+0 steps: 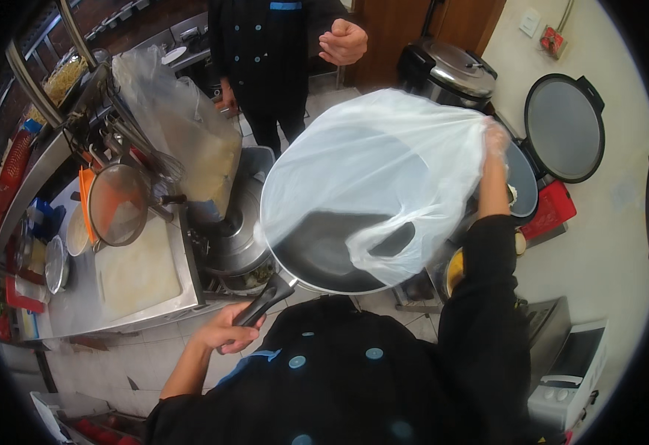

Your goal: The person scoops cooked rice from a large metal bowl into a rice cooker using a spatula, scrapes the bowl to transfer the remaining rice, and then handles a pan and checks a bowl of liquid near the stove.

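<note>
My left hand (237,328) grips the handle (267,299), seemingly steadying the pan (310,248), while my right hand (496,139) clenches a bag (428,167) across it.

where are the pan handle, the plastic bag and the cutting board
Pan handle (267,299): head view, on its black grip
Plastic bag (436,167): head view, on its whitish see-through sheet
Cutting board (137,274): head view, on its flat top

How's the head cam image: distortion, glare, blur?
Head view: black fisheye vignette in the corners; steel shelf edge bows near the left rim; highlights on the cooker's steel lid; white plastic bag bright and hazy; right hand soft, left hand clearer.
</note>
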`<move>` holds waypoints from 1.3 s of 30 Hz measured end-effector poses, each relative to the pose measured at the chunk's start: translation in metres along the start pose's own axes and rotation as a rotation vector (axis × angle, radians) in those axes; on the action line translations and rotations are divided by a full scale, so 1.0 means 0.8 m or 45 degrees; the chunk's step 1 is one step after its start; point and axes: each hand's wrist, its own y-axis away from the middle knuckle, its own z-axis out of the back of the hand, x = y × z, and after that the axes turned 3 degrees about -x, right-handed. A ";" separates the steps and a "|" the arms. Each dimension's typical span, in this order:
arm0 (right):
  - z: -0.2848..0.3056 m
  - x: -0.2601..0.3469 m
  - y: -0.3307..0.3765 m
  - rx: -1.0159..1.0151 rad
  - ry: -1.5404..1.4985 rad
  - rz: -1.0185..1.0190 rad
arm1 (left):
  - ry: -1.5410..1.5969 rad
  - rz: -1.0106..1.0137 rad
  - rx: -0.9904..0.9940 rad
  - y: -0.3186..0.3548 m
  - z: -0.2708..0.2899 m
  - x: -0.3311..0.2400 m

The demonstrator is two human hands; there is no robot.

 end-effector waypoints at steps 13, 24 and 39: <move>0.105 0.060 0.056 1.661 -1.072 -0.278 | -0.116 0.135 0.064 0.023 0.021 0.002; 0.064 0.237 -0.017 0.310 -1.809 0.096 | -0.701 0.337 0.169 -0.002 0.002 -0.039; 0.201 -0.109 0.161 0.026 -1.533 -0.524 | -0.300 0.076 -0.251 -0.083 0.030 0.069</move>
